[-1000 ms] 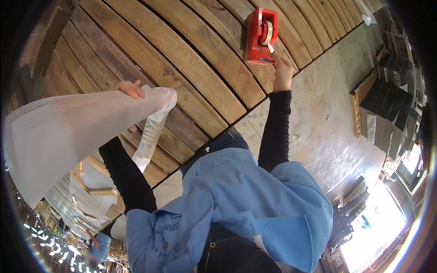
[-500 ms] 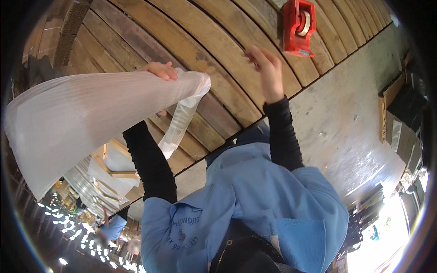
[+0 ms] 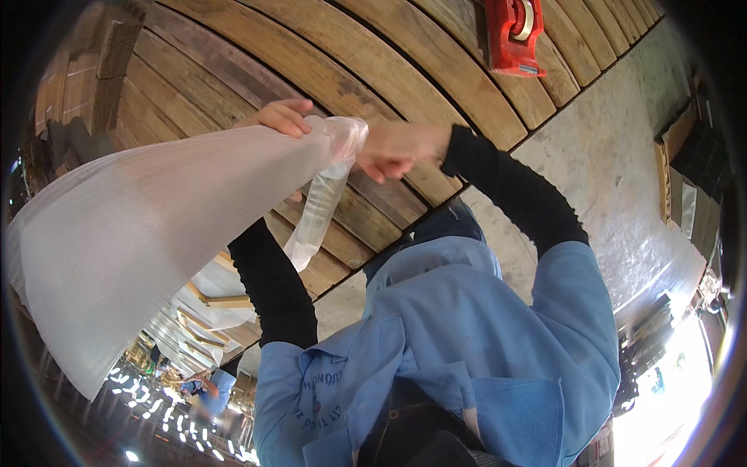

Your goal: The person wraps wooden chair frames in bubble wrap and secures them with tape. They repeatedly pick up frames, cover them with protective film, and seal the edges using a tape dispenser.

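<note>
A long bundle wrapped in white foam sheet (image 3: 148, 210) fans out wide to the left and narrows toward the middle of the bench. My left hand (image 3: 282, 117) is wrapped round its narrow part, fingers over the top and a fingertip showing below. Shiny clear film covers the narrow end, and a wrapped translucent strip (image 3: 317, 206) slants down from there toward me. My right hand (image 3: 389, 152), slightly blurred, is against that end with its fingers curled; what they pinch, if anything, is hidden.
A red tape dispenser (image 3: 515, 39) with a roll stands on the slatted wooden surface (image 3: 405, 70), far right. Brown blocks (image 3: 117, 70) are at the far left. Wooden frames (image 3: 206, 300) lie below the bundle. Another person (image 3: 214, 389) is in the background, lower left.
My right hand has moved from beside the tape dispenser leftward and down to the bundle's narrow end. My left hand keeps its hold on the bundle.
</note>
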### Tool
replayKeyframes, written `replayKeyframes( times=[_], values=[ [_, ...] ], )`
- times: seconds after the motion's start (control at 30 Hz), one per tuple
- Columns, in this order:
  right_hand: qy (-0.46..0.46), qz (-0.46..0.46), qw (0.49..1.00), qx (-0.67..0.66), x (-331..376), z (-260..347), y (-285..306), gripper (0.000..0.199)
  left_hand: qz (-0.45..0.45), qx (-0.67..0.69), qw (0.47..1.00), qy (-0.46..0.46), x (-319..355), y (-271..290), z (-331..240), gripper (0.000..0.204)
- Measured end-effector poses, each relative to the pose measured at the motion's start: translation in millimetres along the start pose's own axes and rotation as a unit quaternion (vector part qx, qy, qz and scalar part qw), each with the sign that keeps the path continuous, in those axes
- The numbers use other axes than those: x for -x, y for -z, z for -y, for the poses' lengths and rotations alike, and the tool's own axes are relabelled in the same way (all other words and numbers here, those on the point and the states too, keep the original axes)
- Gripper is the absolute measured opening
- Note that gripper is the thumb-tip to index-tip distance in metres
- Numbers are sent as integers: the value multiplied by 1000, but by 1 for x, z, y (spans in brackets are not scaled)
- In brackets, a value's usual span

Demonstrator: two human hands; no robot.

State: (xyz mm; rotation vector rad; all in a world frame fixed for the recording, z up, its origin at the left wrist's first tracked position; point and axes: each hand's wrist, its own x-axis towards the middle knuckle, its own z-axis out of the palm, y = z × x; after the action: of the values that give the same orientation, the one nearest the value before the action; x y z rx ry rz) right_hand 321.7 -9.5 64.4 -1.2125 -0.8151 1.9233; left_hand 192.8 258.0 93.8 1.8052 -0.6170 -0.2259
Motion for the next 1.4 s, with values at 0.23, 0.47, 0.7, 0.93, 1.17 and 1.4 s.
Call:
replayKeyframes(
  times=[0.23, 0.47, 0.7, 0.93, 1.17, 1.4],
  values=[
    [401, -502, 731, 230, -6, 3, -30, 61, -127, 38, 991, -5, 6, -13, 1, 89],
    [380, -242, 878, 162, -44, 2, -35, 97, -640, 13, 749, 174, -17, -125, -51, 91],
    [364, -118, 921, -71, -36, -14, 43, 66, -705, 133, 684, 132, 4, -138, -53, 77],
    [331, 325, 884, -56, -101, -16, -24, 117, -406, 484, 739, -234, 55, -111, -136, 88],
    [161, 328, 908, -205, -72, -26, -85, 63, -467, 575, 537, -402, 93, -147, -100, 81],
    [100, -5, 994, -35, -44, -23, -112, 35, -469, 619, 463, -427, 136, -194, -66, 74]
  ],
)
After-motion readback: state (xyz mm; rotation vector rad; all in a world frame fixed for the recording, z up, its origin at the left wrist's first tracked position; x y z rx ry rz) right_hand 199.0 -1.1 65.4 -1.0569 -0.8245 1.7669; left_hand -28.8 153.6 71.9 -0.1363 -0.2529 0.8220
